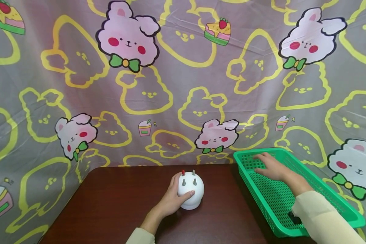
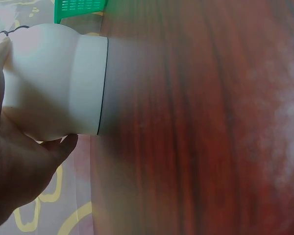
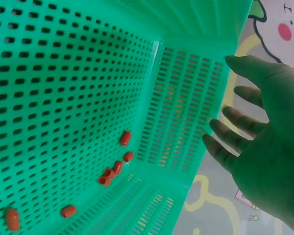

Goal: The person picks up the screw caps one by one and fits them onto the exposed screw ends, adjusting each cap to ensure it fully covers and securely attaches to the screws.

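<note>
My left hand [image 1: 170, 200] holds a white round body [image 1: 189, 193] on the table, fingers round its left side and thumb across its front. Several short metal pegs [image 1: 195, 182] stick out of its upper part, and one at the back carries a red cap [image 1: 183, 172]. In the left wrist view the white body [image 2: 49, 83] narrows to a collar-like base against the tabletop. My right hand [image 1: 271, 167] hovers over the far end of a green basket [image 1: 256, 189], fingers loosely spread and nothing in them. Several small red caps [image 3: 125, 138] lie in the basket.
The dark wooden table [image 1: 125, 196] carries the white body and, on its right, the green basket. A small black object [image 1: 295, 217] sits at the basket's near end, partly behind my right sleeve. A patterned cloth [image 1: 177, 78] hangs behind the table.
</note>
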Available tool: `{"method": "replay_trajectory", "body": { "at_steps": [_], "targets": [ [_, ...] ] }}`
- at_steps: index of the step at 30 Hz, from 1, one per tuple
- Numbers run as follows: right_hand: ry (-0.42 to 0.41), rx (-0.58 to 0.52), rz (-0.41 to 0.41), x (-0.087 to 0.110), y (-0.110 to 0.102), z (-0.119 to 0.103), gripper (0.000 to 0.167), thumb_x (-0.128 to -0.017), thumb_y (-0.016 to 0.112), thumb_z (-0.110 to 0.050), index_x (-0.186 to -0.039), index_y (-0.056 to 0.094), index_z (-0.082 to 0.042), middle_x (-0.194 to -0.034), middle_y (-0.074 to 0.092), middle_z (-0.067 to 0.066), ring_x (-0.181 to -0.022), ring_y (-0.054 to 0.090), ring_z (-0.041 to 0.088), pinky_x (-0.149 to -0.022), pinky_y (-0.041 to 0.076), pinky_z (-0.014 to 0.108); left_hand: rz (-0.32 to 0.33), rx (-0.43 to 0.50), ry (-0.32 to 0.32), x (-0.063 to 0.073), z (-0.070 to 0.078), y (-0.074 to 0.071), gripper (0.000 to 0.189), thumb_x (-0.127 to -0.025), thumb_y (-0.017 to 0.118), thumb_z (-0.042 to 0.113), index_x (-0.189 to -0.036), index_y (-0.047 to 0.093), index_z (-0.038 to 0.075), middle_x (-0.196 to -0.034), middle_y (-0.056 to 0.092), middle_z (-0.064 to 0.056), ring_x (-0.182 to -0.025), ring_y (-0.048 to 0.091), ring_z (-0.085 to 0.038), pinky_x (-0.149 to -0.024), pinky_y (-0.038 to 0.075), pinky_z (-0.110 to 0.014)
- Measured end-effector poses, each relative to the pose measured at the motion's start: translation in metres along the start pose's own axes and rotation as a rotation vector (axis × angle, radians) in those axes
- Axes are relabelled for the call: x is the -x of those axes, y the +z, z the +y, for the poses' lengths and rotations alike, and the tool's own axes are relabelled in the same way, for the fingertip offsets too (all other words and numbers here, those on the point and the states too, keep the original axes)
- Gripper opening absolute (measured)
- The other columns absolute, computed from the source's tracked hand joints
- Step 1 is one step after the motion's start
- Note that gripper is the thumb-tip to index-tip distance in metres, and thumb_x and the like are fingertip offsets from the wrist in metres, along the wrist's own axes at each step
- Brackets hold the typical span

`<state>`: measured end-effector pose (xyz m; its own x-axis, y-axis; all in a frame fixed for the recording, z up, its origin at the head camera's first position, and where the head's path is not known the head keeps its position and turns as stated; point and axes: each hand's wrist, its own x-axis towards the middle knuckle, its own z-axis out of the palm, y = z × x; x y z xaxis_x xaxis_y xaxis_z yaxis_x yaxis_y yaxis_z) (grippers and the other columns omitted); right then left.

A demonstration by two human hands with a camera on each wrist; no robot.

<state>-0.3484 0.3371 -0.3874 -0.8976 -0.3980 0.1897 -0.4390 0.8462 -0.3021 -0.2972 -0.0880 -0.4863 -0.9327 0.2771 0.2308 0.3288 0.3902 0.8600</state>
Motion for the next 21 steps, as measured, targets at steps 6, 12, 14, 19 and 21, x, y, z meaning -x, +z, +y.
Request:
{"method": "replay_trajectory", "body": {
  "at_steps": [6,12,14,19,21],
  "targets": [
    [0.038,0.034,-0.010,0.006,0.003,0.014,0.065,-0.095,0.073,-0.024,-0.140,0.045,0.014,-0.137,0.043,0.041,-0.125,0.044,0.060,-0.096,0.041,0.070,-0.001,0.000,-0.011,0.000,-0.001,0.000,0.091,-0.091,0.075,0.050,-0.159,0.024,0.016,-0.161,0.027,-0.010,-0.137,0.042,-0.034,-0.107,0.038,-0.056],
    [0.111,0.055,-0.050,0.014,0.006,0.029,0.071,-0.095,0.072,-0.023,-0.140,0.040,0.020,-0.138,0.037,0.048,-0.126,0.039,0.065,-0.096,0.040,0.071,-0.003,0.006,-0.011,0.000,0.000,0.001,0.091,-0.091,0.075,0.049,-0.159,0.024,0.016,-0.160,0.027,-0.011,-0.136,0.042,-0.034,-0.105,0.039,-0.057],
    [0.136,0.053,-0.067,0.016,0.007,0.033,0.072,-0.094,0.072,-0.023,-0.140,0.039,0.022,-0.138,0.035,0.050,-0.125,0.038,0.066,-0.095,0.040,0.071,-0.003,0.005,-0.010,0.000,0.001,0.001,0.091,-0.091,0.075,0.048,-0.159,0.024,0.016,-0.160,0.027,-0.011,-0.136,0.042,-0.035,-0.105,0.039,-0.058],
    [0.152,0.052,-0.085,0.021,0.009,0.042,0.071,-0.094,0.071,-0.021,-0.139,0.038,0.023,-0.134,0.037,0.050,-0.116,0.048,0.062,-0.088,0.046,0.066,-0.001,0.000,-0.011,0.000,0.000,0.001,0.091,-0.091,0.075,0.049,-0.159,0.024,0.015,-0.160,0.027,-0.011,-0.136,0.043,-0.035,-0.105,0.039,-0.057],
    [0.144,0.049,-0.085,0.021,0.009,0.045,0.070,-0.094,0.071,-0.020,-0.138,0.038,0.024,-0.131,0.039,0.050,-0.111,0.051,0.060,-0.085,0.047,0.064,0.000,-0.002,-0.014,-0.001,0.000,0.001,0.091,-0.091,0.075,0.050,-0.159,0.024,0.016,-0.160,0.027,-0.010,-0.136,0.043,-0.034,-0.106,0.039,-0.057]
  ]
}}
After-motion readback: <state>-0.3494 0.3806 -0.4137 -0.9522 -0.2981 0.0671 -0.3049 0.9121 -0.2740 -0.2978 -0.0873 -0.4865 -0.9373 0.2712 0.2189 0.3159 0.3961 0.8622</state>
